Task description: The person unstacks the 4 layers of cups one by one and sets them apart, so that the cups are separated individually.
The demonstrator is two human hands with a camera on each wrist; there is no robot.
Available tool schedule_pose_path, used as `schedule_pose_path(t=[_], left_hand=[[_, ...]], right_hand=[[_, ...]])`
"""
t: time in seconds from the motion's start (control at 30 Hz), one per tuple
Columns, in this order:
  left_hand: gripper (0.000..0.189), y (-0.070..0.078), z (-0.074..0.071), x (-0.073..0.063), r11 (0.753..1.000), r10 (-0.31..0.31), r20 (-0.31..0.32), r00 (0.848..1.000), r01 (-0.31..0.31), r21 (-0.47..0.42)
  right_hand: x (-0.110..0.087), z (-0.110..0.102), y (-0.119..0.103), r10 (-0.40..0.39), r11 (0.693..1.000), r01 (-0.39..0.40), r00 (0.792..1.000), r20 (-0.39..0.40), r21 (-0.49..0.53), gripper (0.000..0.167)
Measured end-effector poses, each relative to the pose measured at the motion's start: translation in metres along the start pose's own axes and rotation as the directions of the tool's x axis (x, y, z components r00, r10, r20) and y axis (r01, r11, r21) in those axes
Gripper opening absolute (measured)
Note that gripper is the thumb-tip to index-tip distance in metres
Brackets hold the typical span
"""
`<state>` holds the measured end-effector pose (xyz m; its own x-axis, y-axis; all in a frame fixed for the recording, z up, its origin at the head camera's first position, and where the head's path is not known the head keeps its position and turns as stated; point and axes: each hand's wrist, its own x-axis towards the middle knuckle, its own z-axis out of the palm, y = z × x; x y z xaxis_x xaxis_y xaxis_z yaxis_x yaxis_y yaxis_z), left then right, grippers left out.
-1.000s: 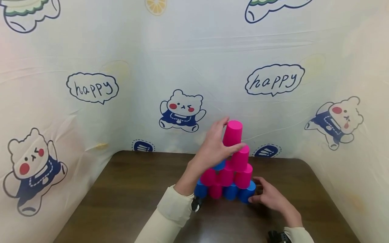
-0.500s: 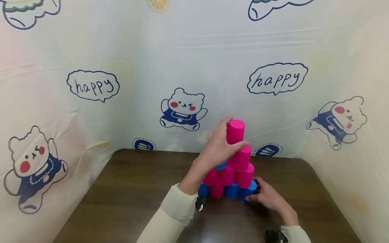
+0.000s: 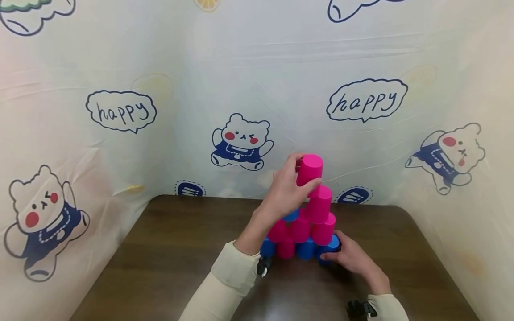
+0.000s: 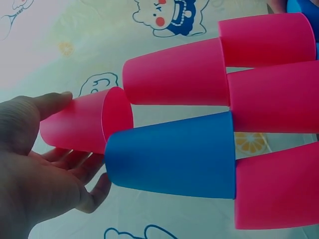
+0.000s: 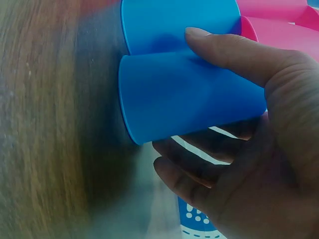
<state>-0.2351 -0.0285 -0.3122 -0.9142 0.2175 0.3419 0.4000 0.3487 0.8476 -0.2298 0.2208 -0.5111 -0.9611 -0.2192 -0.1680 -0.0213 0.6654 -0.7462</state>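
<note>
A pyramid of upturned pink and blue cups stands on the table. At its peak, my left hand (image 3: 283, 191) holds the top pink cup (image 3: 311, 164) between thumb and fingers. In the left wrist view this pink cup (image 4: 75, 124) has its rim at the narrow ends of a blue cup (image 4: 169, 157) and another pink cup (image 4: 174, 74); whether its weight rests on them I cannot tell. Down at the right end of the bottom row, my right hand (image 3: 355, 256) grips a blue cup (image 5: 184, 99), thumb on the near side, fingers behind. My left forearm partly hides the pyramid's left side.
The brown wooden table (image 3: 180, 249) extends on both sides of the pyramid. Behind and beside it hangs a pale curtain (image 3: 281, 67) printed with bears and the word "happy". A black band (image 3: 357, 310) is on the right wrist.
The top pink cup, in my left hand, has moved slightly right and straightened from a tilt. My right hand has moved a little closer around the blue bottom cup.
</note>
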Motion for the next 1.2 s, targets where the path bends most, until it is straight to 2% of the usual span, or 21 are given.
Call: schedule_pose_path(t=[0.2, 0.4, 0.53, 0.7, 0.87, 1.03, 1.2], left_hand=[[0.076, 0.003, -0.008, -0.003, 0.999, 0.042, -0.041, 0.998, -0.044, -0.032], [0.077, 0.003, -0.017, -0.010, 0.991, 0.080, -0.076, 0.994, -0.087, -0.101], [0.074, 0.007, -0.027, -0.017, 0.987, 0.076, -0.115, 0.990, -0.092, -0.135], [0.072, 0.005, -0.044, -0.029, 0.986, 0.069, -0.197, 0.978, -0.097, -0.139], [0.072, -0.007, -0.065, -0.040, 0.989, 0.088, -0.286, 0.954, -0.117, -0.087], [0.072, -0.026, -0.088, -0.052, 0.995, 0.023, -0.370, 0.929, -0.055, -0.077], [0.072, -0.055, -0.109, -0.065, 0.995, -0.099, -0.421, 0.902, 0.084, -0.054]], right_hand=[[-0.001, -0.001, -0.001, -0.023, 1.000, 0.023, 1.000, 0.006, -0.004, 0.074], [-0.002, -0.001, -0.003, -0.002, 1.000, 0.002, 1.000, 0.014, 0.013, 0.072], [-0.002, 0.000, -0.002, 0.002, 1.000, -0.002, 1.000, 0.013, 0.018, 0.072], [-0.002, 0.000, -0.001, 0.008, 1.000, -0.008, 1.000, 0.014, 0.023, 0.072], [-0.003, 0.000, 0.000, 0.014, 1.000, -0.015, 1.000, 0.014, 0.025, 0.070], [-0.004, -0.001, -0.002, 0.032, 0.999, -0.032, 0.999, 0.014, 0.019, 0.068], [-0.004, 0.000, -0.002, 0.034, 0.999, -0.034, 0.999, 0.012, 0.003, 0.070]])
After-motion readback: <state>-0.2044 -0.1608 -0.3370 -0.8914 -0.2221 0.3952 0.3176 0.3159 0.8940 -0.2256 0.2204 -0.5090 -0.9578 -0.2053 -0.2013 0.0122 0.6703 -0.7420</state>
